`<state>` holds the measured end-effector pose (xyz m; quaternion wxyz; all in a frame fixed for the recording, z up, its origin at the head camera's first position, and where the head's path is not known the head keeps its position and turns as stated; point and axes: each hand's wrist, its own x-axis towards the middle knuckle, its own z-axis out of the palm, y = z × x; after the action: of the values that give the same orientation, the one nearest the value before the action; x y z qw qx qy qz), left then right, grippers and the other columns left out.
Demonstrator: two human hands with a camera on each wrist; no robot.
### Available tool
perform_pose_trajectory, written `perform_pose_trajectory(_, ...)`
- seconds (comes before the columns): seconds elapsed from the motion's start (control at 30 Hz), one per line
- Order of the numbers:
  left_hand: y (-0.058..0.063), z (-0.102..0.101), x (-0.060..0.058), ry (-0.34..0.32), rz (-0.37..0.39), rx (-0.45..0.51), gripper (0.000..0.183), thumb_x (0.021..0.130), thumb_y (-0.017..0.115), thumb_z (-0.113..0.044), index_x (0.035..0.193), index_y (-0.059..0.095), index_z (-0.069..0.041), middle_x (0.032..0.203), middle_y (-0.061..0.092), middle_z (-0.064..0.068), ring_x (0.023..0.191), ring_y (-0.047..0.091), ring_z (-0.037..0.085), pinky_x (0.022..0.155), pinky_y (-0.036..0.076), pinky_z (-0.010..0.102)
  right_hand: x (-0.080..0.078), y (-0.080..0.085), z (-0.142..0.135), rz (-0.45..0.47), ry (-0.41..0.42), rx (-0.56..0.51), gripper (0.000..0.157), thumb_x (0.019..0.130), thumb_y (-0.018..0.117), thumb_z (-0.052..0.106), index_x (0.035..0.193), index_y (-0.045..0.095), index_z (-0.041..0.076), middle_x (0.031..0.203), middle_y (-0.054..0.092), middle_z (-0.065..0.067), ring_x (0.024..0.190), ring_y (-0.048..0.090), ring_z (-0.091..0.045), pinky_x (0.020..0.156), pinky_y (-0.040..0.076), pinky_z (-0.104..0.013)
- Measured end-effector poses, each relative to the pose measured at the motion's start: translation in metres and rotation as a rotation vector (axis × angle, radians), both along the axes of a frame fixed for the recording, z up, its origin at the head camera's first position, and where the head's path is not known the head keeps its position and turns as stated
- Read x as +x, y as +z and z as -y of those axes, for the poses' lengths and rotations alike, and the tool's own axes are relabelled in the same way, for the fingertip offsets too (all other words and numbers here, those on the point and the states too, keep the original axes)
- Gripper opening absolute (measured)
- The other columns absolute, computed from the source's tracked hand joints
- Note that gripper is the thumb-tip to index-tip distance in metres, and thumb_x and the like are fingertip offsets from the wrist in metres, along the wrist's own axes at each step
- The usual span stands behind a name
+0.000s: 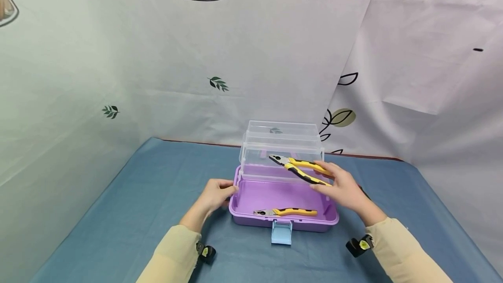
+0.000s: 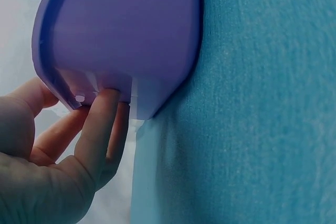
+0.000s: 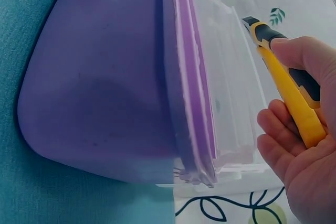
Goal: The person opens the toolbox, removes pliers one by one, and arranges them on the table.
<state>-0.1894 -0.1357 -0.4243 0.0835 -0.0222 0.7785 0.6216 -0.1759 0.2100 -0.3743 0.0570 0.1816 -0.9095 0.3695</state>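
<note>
A purple toolbox [image 1: 283,193] stands with its clear lid [image 1: 283,143] raised at the back. My left hand [image 1: 214,193] grips its left rim, thumb on top and fingers against the outer wall, as the left wrist view of that hand [image 2: 68,150] shows. Above the box's right side, my right hand [image 1: 339,184] holds a pair of combination pliers [image 1: 300,168] by the yellow and black handles, which are spread apart. The pliers' head points left, in front of the lid. A second pair of pliers [image 1: 294,212] with similar handles lies inside along the front wall.
A light blue latch [image 1: 281,232] hangs down at the toolbox's front. Blue cloth [image 1: 157,204] covers the table under it. Behind the table hangs a pale printed curtain [image 1: 275,56], close to the raised lid.
</note>
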Motion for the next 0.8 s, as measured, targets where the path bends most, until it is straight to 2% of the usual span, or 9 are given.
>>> perform_pose_trajectory(0.2, -0.001, 0.000, -0.001, -0.005, 0.011, -0.018, 0.032, 0.087, 0.062, -0.009, 0.115, 0.064, 0.006, 0.109, 0.067, 0.022, 0.084, 0.068, 0.022, 0.065, 0.060, 0.036, 0.004, 0.001, -0.002, -0.009, -0.014, -0.008, 0.066, 0.082, 0.073, 0.031, 0.138, 0.046, 0.009, 0.129, 0.055, -0.016, 0.117, 0.055, -0.037, 0.093, 0.048, -0.055)
perform_pose_trajectory(0.47, -0.002, 0.000, -0.002, -0.008, -0.001, 0.003, 0.032, 0.086, 0.062, -0.007, 0.114, 0.064, 0.007, 0.106, 0.067, 0.023, 0.082, 0.068, 0.024, 0.064, 0.060, 0.037, 0.008, -0.002, -0.005, -0.012, -0.052, -0.014, 0.067, 0.082, 0.074, 0.027, 0.139, 0.045, 0.008, 0.124, 0.058, -0.016, 0.115, 0.056, -0.038, 0.090, 0.051, -0.051)
perform_pose_trajectory(0.6, -0.002, 0.000, -0.002, -0.001, -0.004, 0.010, 0.031, 0.086, 0.062, -0.007, 0.114, 0.064, 0.008, 0.105, 0.068, 0.023, 0.082, 0.068, 0.025, 0.063, 0.059, 0.038, 0.009, -0.006, -0.008, -0.025, -0.073, -0.005, 0.067, 0.082, 0.074, 0.027, 0.139, 0.045, 0.008, 0.123, 0.059, -0.015, 0.114, 0.058, -0.037, 0.086, 0.053, -0.043)
perform_pose_trajectory(0.7, -0.002, 0.000, -0.002, 0.001, -0.003, 0.005, 0.031, 0.086, 0.063, -0.007, 0.114, 0.065, 0.007, 0.106, 0.068, 0.023, 0.083, 0.068, 0.026, 0.063, 0.059, 0.039, 0.010, -0.008, -0.011, -0.031, -0.087, -0.009, 0.068, 0.081, 0.075, 0.029, 0.138, 0.046, 0.008, 0.124, 0.058, -0.015, 0.113, 0.059, -0.035, 0.082, 0.054, -0.032)
perform_pose_trajectory(0.8, -0.002, 0.000, -0.002, 0.002, -0.004, 0.000, 0.031, 0.086, 0.063, -0.008, 0.114, 0.065, 0.007, 0.106, 0.068, 0.023, 0.083, 0.068, 0.025, 0.063, 0.059, 0.039, 0.012, -0.009, -0.013, -0.033, -0.095, -0.021, 0.068, 0.081, 0.075, 0.030, 0.138, 0.046, 0.007, 0.125, 0.057, -0.016, 0.112, 0.059, -0.035, 0.082, 0.055, -0.033)
